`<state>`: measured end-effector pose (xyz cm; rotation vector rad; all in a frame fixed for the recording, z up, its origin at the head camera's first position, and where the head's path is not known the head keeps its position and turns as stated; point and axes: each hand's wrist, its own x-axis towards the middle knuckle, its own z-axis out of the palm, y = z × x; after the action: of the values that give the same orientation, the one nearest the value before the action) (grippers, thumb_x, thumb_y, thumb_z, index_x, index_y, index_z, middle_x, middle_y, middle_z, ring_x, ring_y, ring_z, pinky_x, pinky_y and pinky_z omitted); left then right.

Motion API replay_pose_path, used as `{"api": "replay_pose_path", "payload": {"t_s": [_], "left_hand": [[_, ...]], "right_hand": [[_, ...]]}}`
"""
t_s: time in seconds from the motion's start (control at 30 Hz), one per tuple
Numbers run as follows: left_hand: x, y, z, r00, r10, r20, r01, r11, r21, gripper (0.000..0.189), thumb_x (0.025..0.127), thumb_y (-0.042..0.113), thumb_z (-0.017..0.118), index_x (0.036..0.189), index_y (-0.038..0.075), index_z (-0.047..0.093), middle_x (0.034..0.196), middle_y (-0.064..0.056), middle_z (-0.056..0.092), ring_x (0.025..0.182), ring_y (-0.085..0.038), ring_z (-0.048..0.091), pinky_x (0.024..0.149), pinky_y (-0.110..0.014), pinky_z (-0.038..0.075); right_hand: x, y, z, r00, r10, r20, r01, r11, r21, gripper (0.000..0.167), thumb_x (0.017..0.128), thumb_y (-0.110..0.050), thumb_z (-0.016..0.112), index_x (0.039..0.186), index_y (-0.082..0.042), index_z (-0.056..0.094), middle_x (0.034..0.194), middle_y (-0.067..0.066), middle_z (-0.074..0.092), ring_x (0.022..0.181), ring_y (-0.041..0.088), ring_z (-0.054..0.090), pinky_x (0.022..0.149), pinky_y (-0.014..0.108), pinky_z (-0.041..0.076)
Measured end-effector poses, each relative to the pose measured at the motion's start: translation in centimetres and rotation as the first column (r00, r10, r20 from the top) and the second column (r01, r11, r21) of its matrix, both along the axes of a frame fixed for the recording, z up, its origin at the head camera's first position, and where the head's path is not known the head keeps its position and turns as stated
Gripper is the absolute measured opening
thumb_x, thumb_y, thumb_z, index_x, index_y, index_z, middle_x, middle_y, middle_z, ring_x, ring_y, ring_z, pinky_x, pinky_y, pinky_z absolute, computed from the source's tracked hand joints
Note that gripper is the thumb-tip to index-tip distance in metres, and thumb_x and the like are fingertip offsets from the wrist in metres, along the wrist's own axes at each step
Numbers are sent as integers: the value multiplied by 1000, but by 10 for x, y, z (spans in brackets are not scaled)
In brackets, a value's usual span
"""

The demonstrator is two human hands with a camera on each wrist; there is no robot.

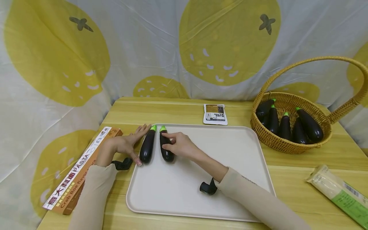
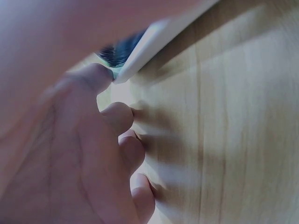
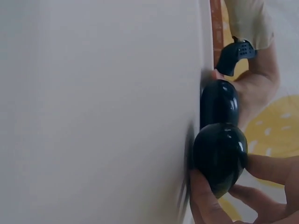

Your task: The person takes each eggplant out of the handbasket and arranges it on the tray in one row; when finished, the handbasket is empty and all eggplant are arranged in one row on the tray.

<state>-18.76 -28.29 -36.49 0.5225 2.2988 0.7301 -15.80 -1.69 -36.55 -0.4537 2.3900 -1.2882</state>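
Observation:
Two dark purple eggplants with green stem ends lie side by side at the left end of a pale tray point(image 1: 195, 191). My right hand point(image 1: 184, 146) pinches the inner eggplant point(image 1: 167, 156) between thumb and fingers, seen end-on in the right wrist view. Along the tray's left edge, my left hand point(image 1: 124, 144) is spread beside the outer eggplant point(image 1: 147, 148), its thumb near the blunt end and its fingertips near the stem. In the left wrist view, the fingers point(image 2: 119, 116) reach over the wooden table beside the tray's rim, and part of an eggplant shows dark behind it.
A wicker basket point(image 1: 276, 143) with a tall handle holds several eggplants at the right. Behind the tray lies a small sachet point(image 1: 215, 115). A pasta box point(image 1: 83, 169) lies under the left forearm; a green and cream packet point(image 1: 339, 193) is at the right front.

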Motion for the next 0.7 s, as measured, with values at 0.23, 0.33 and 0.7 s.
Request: {"api": "replay_pose_path", "payload": {"t_s": [0.23,0.33,0.7], "left_hand": [[1,0,2,1000,-1,4,1,1000,2,153,64,28,98,165,15,-15,168,-22,-30,150,-60,-25,112,-85,-3],[2,0,2,1000,3,4,-3,1000,3,153,64,28,99,165,15,-15,168,-22,-30,148,-63,-24,112,-85,-4],[2,1,2,1000,2,1,-2,1000,4,153,63,26,98,165,15,-15,168,-22,-30,149,-62,-25,112,-85,-4]], "right_hand": [[0,-2,-2,999,23,24,-23,1000,-13,58,99,-22,70,154,-19,52,81,12,72,52,8,49,50,21,39],[1,-3,-2,1000,6,22,-6,1000,-10,59,99,-23,70,154,-19,51,82,10,72,54,9,51,52,21,40],[8,-8,0,993,-49,104,51,999,-13,61,100,-23,68,157,-26,46,69,0,65,54,14,60,54,21,48]]}}
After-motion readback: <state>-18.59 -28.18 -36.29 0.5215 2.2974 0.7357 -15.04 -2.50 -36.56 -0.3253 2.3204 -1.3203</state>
